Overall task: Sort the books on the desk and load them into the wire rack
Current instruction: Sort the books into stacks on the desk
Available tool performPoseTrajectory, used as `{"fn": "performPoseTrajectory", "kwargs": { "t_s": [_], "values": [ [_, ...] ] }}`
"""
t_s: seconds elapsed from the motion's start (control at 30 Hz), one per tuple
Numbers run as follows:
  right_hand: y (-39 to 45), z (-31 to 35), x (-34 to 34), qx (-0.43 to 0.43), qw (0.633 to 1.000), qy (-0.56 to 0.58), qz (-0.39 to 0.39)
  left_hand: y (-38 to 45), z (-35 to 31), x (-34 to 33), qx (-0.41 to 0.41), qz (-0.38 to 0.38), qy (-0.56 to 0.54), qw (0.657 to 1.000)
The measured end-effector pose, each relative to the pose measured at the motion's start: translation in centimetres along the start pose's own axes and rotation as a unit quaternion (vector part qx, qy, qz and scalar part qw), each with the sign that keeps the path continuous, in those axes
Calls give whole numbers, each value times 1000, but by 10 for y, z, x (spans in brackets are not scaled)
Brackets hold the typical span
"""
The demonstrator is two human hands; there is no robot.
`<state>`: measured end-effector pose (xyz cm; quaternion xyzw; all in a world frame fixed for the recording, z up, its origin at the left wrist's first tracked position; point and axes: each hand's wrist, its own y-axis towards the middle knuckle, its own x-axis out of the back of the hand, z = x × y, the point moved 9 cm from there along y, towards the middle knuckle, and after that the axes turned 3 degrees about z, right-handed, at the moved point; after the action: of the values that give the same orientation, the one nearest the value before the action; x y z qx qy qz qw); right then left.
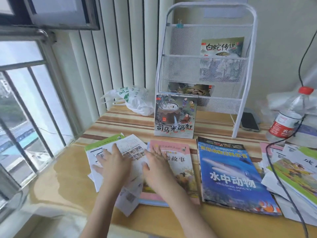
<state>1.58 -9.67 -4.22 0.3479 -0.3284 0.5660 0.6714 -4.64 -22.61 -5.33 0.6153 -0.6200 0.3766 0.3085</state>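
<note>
Head camera looks steeply down, close over the desk [65, 170].

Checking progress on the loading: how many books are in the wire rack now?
2 in the wire rack: a green-covered book in the upper pocket, and a picture book in the pocket below. Mesh may hide others.

White metal mesh rack [204, 71], glossy book [228, 176]

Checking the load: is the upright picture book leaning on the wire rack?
Touching. The head view shows the upright picture book with its top edge against the wire rack.
</note>
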Motion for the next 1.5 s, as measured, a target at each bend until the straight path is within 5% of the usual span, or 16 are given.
{"fn": "performPoseTrajectory", "kwargs": {
  "t_s": [0.2, 0.43, 0.6, 0.77, 1.23, 1.4, 1.5],
  "values": [
    [11, 28, -42, 39, 988, -129, 68, 9, 21, 16, -33, -46, -132, 990],
    [11, 1, -21, -28, 989, -135, 55, 36, 57, 30, 42, -37, -407, 912],
    [40, -5, -8, -57, 989, -132, 36, 25, 61, 43, -7, -102, -298, 949],
    [68, -17, -14, -111, 975, -172, 89, 17, 56, 29, -24, -80, -252, 964],
    [79, 3, -23, -121, 981, -90, 122, 25, 86, 26, 87, -2, -548, 832],
    [72, 1, -30, -143, 979, -92, 111, 17, 85, 13, 95, 36, -535, 839],
    [70, -4, -31, -144, 980, -91, 107, 15, 86, 21, 63, 51, -463, 883]
  ]
}}
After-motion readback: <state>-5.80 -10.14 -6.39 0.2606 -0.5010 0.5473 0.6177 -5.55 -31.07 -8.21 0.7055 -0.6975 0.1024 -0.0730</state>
